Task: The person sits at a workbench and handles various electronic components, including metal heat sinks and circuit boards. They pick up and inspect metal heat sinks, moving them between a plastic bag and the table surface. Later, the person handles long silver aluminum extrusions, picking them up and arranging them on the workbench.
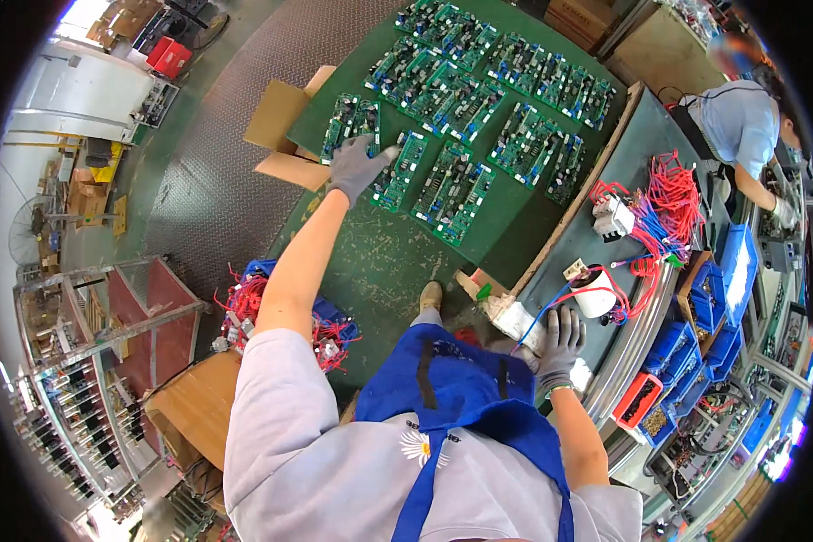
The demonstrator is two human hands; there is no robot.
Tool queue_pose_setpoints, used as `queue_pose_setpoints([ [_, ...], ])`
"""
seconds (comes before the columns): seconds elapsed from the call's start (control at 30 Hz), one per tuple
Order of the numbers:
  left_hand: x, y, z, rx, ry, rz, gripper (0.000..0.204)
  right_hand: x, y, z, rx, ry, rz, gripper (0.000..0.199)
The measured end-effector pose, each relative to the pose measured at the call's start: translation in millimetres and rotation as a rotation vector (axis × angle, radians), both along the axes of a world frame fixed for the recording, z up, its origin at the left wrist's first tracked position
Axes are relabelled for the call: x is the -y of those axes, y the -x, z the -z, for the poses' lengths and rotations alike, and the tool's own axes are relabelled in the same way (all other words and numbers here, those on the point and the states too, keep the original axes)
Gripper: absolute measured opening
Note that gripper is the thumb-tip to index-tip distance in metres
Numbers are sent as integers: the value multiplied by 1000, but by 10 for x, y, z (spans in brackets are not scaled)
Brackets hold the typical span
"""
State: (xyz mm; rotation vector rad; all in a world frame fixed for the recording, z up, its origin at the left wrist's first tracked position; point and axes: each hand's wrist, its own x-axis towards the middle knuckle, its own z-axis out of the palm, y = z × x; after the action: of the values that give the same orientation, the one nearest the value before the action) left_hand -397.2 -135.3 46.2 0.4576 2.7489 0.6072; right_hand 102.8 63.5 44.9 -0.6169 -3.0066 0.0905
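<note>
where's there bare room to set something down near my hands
On the grey bench, between its brown edge, the white connector block and the white cylinder. The green surface also shows bare between the lowest circuit boards and that edge. It's crowded around your left hand, among boards, and at the red wires.

Gloved hands of the wearer, two: left hand [359,169], right hand [560,348]. Circuit boards [456,191], far: over ten. White cylinder [594,296], right: one. Co-worker [736,117], far right: one.
</note>
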Motion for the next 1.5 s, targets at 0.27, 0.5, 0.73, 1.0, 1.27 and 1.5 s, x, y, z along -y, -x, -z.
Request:
queue_pose_setpoints([
  [0.27,-105,-338,229,-120,203,134,72,-18,2,-14,13,56,19,91],
  [0.5,42,-225,206,-145,171,223,71,7,7,0,-51,74,29,89],
  [0.73,342,-66,167,-224,180,365,56,4,91,-110,-33,113,57,89],
  [1.0,613,137,123,-150,-5,630,36,37,298,-373,-13,204,179,78],
  [1.27,499,907,269,-198,77,309,66,133,814,340,-298,14,1022,48],
  [1.5,152,1527,253,-321,-25,343,64,322,1169,478,-417,-9,1363,53],
])
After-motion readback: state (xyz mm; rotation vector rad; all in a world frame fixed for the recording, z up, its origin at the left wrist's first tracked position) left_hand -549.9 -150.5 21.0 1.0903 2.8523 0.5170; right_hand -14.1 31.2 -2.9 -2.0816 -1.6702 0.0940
